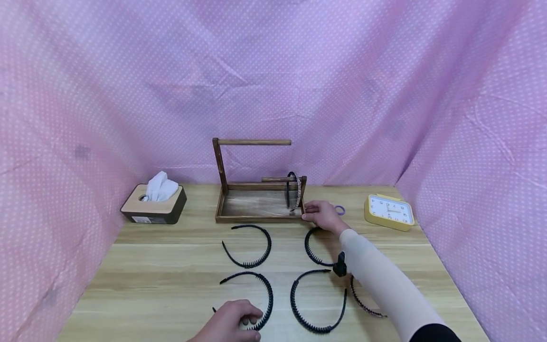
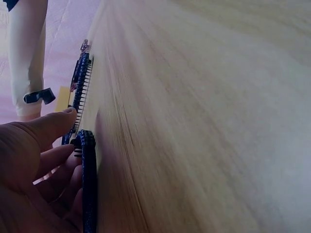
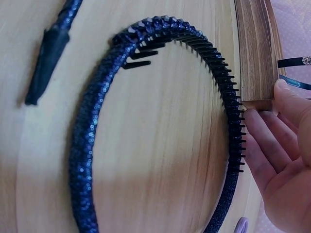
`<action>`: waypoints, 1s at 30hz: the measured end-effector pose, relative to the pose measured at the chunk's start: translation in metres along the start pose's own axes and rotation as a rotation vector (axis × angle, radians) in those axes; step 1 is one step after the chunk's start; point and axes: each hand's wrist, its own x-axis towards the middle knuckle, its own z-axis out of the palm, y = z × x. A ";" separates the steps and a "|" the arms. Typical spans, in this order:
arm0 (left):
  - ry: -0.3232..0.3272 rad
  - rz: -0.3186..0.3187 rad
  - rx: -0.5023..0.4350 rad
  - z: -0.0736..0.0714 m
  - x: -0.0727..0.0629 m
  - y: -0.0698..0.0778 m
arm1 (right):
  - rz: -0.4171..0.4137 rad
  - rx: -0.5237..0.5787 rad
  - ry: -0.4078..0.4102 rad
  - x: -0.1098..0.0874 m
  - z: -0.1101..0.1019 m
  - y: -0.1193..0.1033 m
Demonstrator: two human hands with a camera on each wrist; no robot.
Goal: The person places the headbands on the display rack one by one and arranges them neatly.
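A wooden display rack (image 1: 258,219) with two bars stands at the back; a glittery headband (image 1: 297,190) hangs on its lower bar. My right hand (image 1: 325,216) is at the rack's front right corner, thumb on the rim and fingers against the end, as the right wrist view also shows. Near the front edge, my left hand (image 1: 231,320) is over a black toothed headband (image 1: 270,299), thumb and fingers apart. In the left wrist view its fingertips are right at the black headband (image 2: 89,184). Another black headband (image 3: 83,155) lies below my right hand.
Other black headbands (image 1: 269,244) (image 1: 295,304) lie on the wooden table, and a patterned one (image 1: 363,306) lies partly under my right forearm. A tissue box (image 1: 155,206) is at the left, a yellow clock (image 1: 389,212) at the right. A purple ring (image 1: 340,209) is behind my right hand.
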 end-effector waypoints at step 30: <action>0.155 0.151 0.282 -0.026 -0.019 0.038 | 0.004 0.047 0.001 -0.001 -0.001 -0.002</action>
